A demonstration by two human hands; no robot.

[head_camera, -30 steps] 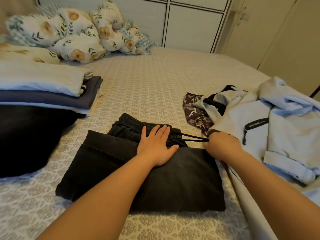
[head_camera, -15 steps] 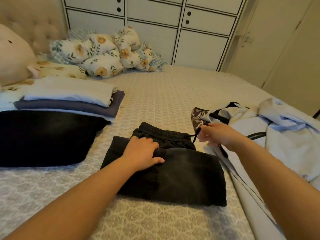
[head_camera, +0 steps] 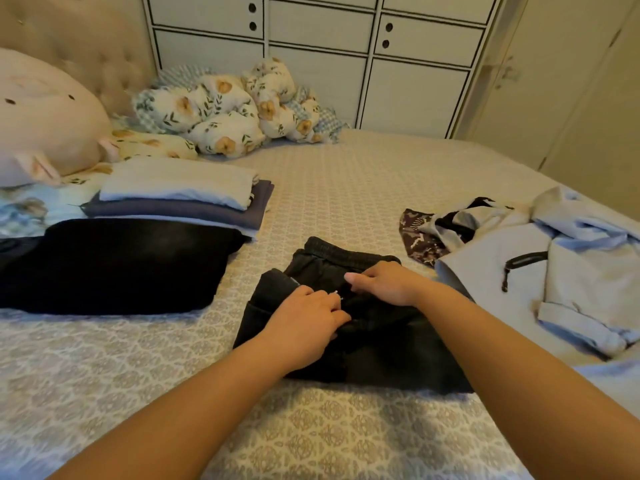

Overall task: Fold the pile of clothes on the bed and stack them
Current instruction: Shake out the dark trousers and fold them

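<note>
Black trousers (head_camera: 381, 344) are lying folded near the bed's (head_camera: 346, 188) front edge, elastic waistband pointing toward the far edge. A folded stack (head_camera: 180, 199), white over dark blue over pale blue, is sitting toward the left edge, with a folded black garment (head_camera: 114, 265) lying just in front. An unfolded pile (head_camera: 540, 265) of pale blue and patterned brown clothes is sprawling along the right edge

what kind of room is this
Most likely a bedroom: a bed with a tufted headboard, floral pillows piled at its head, and a white built-in wardrobe behind.
</note>
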